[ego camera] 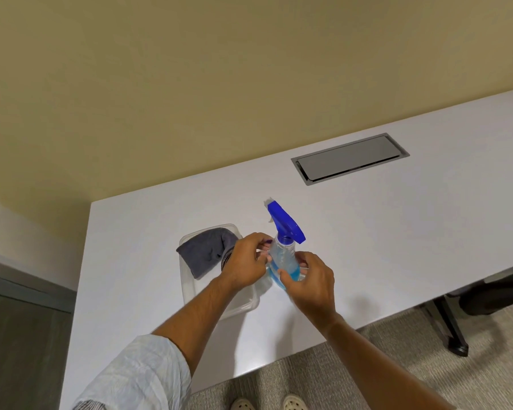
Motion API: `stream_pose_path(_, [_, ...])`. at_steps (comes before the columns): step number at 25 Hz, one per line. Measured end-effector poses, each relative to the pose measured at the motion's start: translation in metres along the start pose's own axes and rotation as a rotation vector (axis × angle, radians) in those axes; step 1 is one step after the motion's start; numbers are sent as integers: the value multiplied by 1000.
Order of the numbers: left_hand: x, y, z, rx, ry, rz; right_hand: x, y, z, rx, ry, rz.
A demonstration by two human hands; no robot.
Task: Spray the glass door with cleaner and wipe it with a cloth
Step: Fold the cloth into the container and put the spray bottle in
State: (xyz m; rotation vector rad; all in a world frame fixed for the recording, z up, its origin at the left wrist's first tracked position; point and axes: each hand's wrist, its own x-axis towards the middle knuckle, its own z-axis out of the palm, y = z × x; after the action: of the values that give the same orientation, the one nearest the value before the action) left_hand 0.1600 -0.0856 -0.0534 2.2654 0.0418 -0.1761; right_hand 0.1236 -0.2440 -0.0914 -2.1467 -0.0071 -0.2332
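Note:
A clear spray bottle (282, 255) with a blue trigger head and blue liquid in its lower part is tilted above the white table (382, 238). My left hand (246, 261) grips the bottle's left side near the neck. My right hand (311, 281) wraps its lower body from the right. A grey cloth (205, 253) lies folded in a clear plastic tub (190, 291) just left of my hands. No glass door is in view.
A metal cable hatch (350, 158) is set into the table at the back right. A beige wall rises behind the table. Dark table legs (450, 327) and carpet lie at the lower right; my shoes (267, 403) show at the bottom.

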Motion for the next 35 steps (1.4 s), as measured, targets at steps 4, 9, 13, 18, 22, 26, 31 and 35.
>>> stream_pose_path(4, [-2,10,-6,-43,2,37,9,-5,-14,22,-53,74])
stream_pose_path(9, [-4,23,-35,-133,69,101,38,-32,-40,40,-149,-86])
stream_pose_path(13, [-15,27,-65,-165,143,120,59,-61,-49,65,-278,-181])
stream_pose_path(18, [-44,17,-96,-159,238,122,67,-89,-37,107,-424,-285])
stream_pose_path(22, [-76,-3,-109,-119,336,62,59,-104,-14,136,-550,-330])
stream_pose_path(26, [-101,-29,-104,-110,416,16,49,-105,13,116,-672,-357])
stream_pose_path(31, [-114,-53,-85,-108,446,-105,35,-90,40,25,-753,-350])
stream_pose_path(35, [-117,-66,-70,-120,441,-175,30,-79,49,-18,-798,-352])
